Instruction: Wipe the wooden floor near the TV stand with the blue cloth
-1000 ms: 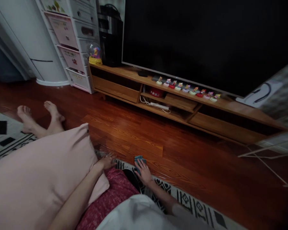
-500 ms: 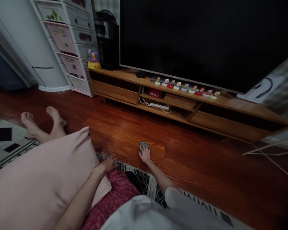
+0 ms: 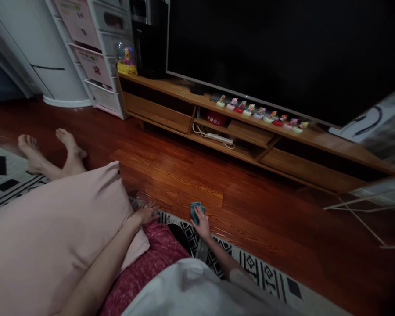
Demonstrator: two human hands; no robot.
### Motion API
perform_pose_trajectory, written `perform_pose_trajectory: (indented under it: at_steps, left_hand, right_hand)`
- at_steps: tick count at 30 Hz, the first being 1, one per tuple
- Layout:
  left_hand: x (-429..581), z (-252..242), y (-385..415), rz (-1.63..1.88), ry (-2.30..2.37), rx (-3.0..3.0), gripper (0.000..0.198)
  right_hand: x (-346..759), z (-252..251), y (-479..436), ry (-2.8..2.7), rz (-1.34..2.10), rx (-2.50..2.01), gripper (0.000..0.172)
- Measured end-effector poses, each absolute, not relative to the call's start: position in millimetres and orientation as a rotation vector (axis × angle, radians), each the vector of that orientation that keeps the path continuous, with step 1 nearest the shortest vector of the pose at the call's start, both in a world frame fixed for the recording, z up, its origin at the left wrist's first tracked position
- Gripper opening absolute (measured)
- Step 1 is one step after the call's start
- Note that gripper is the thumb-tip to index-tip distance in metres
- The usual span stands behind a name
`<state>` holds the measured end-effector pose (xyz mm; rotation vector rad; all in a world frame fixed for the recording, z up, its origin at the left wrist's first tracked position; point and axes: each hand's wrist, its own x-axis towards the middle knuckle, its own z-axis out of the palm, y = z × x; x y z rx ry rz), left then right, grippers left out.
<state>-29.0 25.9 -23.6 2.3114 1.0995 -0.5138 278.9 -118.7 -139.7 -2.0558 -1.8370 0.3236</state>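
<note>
A small blue cloth (image 3: 195, 212) lies folded and bunched on the wooden floor, just past the edge of the patterned rug. My right hand (image 3: 202, 223) holds it against the boards, fingers over the cloth and thumb at its left side. Part of the cloth sticks out beyond the fingertips. My left hand (image 3: 148, 213) rests by the rug's edge, beside the pink pillow (image 3: 69, 219), with its fingers stretched out and nothing in them. The pillow lies across the lap, over the dark red shorts (image 3: 161, 250).
A low wooden TV stand (image 3: 184, 125) with a row of small figurines (image 3: 260, 113) runs along the wall beneath a large dark television (image 3: 283, 57). Bare feet (image 3: 69, 145) extend to the left. A white metal rack (image 3: 358, 219) stands at the right.
My right hand has drawn the blue cloth across the floor towards my body and the rug. My left hand stays by the pillow. The camera's view has tilted down a little.
</note>
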Motion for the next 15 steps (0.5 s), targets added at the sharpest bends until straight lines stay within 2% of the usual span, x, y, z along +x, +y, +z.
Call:
perform_pose_trajectory:
  at_steps: [3,8,11,15]
  left_hand:
    - [-28,-17,25,-0.551,1.12,2.308,0.061]
    - [-28,-14,24,-0.54,1.134,2.31,0.061]
    - [-28,-18,24,-0.529,1.131,2.296,0.06]
    - [-28,-27,25,-0.503,1.13,2.267,0.058]
  right_hand:
    - [281,-134,-72,-1.687,0.269,-2.119,0.066]
    - [282,-123,-34,-1.675,0.375,-2.144,0.092]
    - [286,-126,-58,-1.861,0.425,-2.047,0.101]
    - [286,-132,-120,-2.064,0.423,-1.992,0.103]
